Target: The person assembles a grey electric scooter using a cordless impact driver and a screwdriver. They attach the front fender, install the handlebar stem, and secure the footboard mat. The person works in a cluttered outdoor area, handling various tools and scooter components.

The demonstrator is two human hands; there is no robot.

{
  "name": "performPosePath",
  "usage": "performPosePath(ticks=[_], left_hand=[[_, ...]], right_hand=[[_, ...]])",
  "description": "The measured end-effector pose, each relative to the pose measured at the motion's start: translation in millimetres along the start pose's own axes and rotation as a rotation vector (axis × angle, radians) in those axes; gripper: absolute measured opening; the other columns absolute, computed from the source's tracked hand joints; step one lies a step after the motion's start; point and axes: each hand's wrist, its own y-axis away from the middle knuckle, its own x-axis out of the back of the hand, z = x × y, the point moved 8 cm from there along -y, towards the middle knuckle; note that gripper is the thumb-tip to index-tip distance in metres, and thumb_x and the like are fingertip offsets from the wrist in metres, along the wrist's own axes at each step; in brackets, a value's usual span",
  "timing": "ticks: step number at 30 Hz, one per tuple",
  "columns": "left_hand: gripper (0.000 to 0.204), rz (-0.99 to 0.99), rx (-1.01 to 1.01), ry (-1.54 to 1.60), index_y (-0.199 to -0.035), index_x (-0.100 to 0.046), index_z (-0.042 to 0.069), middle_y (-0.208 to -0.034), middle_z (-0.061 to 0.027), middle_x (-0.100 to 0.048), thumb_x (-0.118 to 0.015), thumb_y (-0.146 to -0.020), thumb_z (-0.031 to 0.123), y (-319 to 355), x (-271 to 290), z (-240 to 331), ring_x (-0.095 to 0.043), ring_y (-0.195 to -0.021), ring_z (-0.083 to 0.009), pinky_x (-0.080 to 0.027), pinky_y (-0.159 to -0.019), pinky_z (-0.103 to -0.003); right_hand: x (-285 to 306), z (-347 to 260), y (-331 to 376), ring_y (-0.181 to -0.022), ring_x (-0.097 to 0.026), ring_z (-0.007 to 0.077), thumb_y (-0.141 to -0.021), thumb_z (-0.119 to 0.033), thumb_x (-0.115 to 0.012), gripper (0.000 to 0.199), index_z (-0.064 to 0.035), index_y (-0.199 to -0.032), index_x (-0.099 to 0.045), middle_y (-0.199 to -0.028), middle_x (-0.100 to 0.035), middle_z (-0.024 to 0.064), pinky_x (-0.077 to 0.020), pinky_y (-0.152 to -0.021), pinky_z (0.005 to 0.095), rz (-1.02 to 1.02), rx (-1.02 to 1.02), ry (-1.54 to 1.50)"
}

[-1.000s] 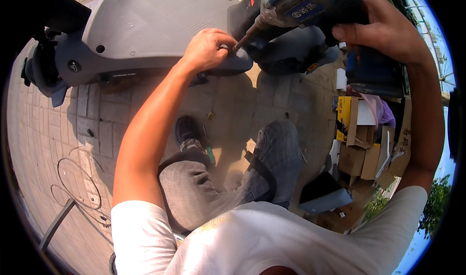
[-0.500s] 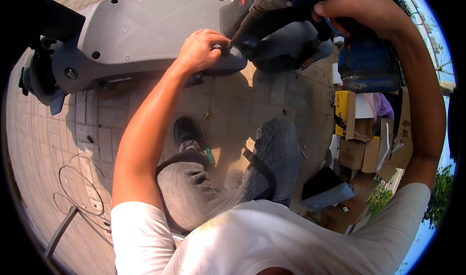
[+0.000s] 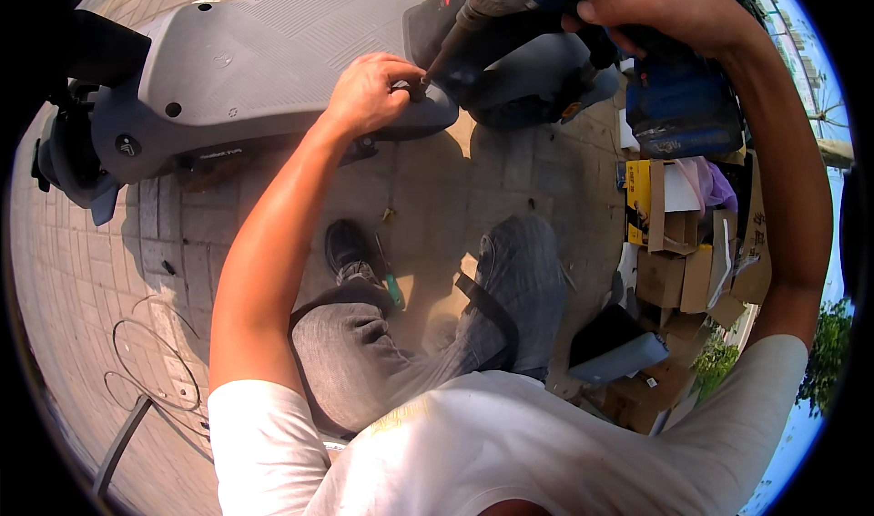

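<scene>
A grey scooter (image 3: 273,61) with a ribbed footboard lies across the upper left. At the near right corner of that footboard, my left hand (image 3: 371,92) is closed, thumb and fingers pinched around a small dark piece too hidden to name. A long dark bit (image 3: 443,58) slants down to those fingertips. It comes from a blue and black cordless drill (image 3: 687,111), whose top runs out of the picture. My right hand (image 3: 669,10) is wrapped around the drill's grip, the battery pack hanging below.
A green-handled screwdriver (image 3: 391,284) lies on the paving by my shoe (image 3: 348,247). Opened cardboard boxes (image 3: 660,275) are piled at the right, with a grey-black case (image 3: 617,352) nearby. Thin looped wire (image 3: 150,352) and a dark bar (image 3: 123,443) are at the lower left.
The view has shifted slightly, and the scooter and drill sit a little further left in it. Both hands keep the same hold, with the bit still at my left fingertips.
</scene>
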Motion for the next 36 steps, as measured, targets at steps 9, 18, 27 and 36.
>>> performPosePath(ticks=[9, 18, 27, 36], left_hand=[[0.031, 0.003, 0.006, -0.013, -0.094, -0.071, 0.009, -0.101, -0.0063, -0.068, -0.053, -0.068, 0.010, -1.8, -3.9, 0.9, -0.058, -0.102, -0.0245, -0.043, -0.094, -0.035], [0.032, -0.059, 0.043, -0.028, -0.096, -0.069, 0.006, -0.105, -0.0066, -0.066, -0.053, -0.068, 0.008, 3.7, -0.8, -0.2, -0.059, -0.100, -0.0246, -0.048, -0.084, -0.033], [0.035, -0.136, -0.069, -0.040, -0.097, -0.067, 0.005, -0.106, -0.0114, -0.066, -0.047, -0.067, 0.006, -5.5, -0.2, 12.2, -0.056, -0.112, -0.0293, -0.030, -0.110, -0.044], [0.036, -0.242, 0.035, 0.265, -0.109, -0.061, -0.003, -0.113, -0.0147, -0.059, -0.048, -0.075, -0.001, -1.7, -23.1, -10.2, -0.055, -0.112, -0.0252, -0.039, -0.100, -0.035]], right_hand=[[3.2, -1.4, 3.6, -0.054, -0.054, 0.0114, -0.081, -0.013, -0.064, 0.015, 0.0013, -0.086, -0.062, -0.064, -0.060, 0.0041, -0.0393, -0.049, 0.0256, -0.139, -0.060, 0.211], [13.0, -2.9, -1.7, -0.062, -0.056, 0.0107, -0.080, -0.011, -0.068, 0.016, 0.0011, -0.087, -0.062, -0.070, -0.061, 0.0029, -0.0428, -0.054, 0.0243, 0.001, 0.127, 0.165], [46.5, 109.9, 153.5, -0.088, -0.065, 0.0210, -0.079, -0.022, -0.073, 0.041, -0.0017, -0.112, -0.061, -0.099, -0.067, 0.0114, -0.0529, -0.077, 0.0364, 0.341, 0.061, 0.042], [-229.2, 460.1, 280.1, -0.062, -0.060, 0.0157, -0.077, -0.009, -0.072, 0.026, 0.0005, -0.097, -0.058, -0.077, -0.061, 0.0074, -0.0491, -0.055, 0.0289, 1.304, -0.399, -1.166]])
